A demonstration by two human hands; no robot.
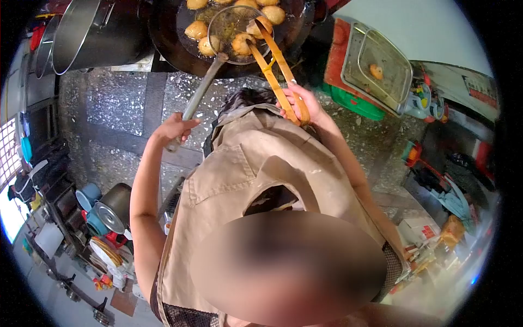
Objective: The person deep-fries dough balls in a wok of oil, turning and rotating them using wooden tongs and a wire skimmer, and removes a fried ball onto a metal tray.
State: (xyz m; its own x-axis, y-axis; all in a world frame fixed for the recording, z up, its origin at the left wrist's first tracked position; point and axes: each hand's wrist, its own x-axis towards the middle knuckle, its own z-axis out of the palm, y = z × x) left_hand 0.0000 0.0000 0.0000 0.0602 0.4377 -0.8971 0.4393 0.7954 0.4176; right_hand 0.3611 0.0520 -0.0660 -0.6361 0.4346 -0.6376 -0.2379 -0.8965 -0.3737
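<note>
My left hand (178, 128) is closed around the handle of a wire skimmer (202, 87). The skimmer's round mesh head lies over the oil in a large dark wok (163, 32). In my right hand (302, 102) is a pair of bamboo tongs (276, 65), pointing into the wok. The tongs' tips are apart, one at a browned fried ball (263, 27) and the other at a second fried ball (240, 46), both within the skimmer's ring. Whether the tips pinch either ball I cannot tell. Several more golden balls (196, 30) float around the skimmer.
Right of the wok, a rectangular tray (403, 90) with a rack holds one fried piece (376, 71), above a green basin (354, 103). Large metal pots (81, 38) stand at the upper left. Pots and blue containers (98, 223) sit low on the left. Speckled floor (117, 103) lies below.
</note>
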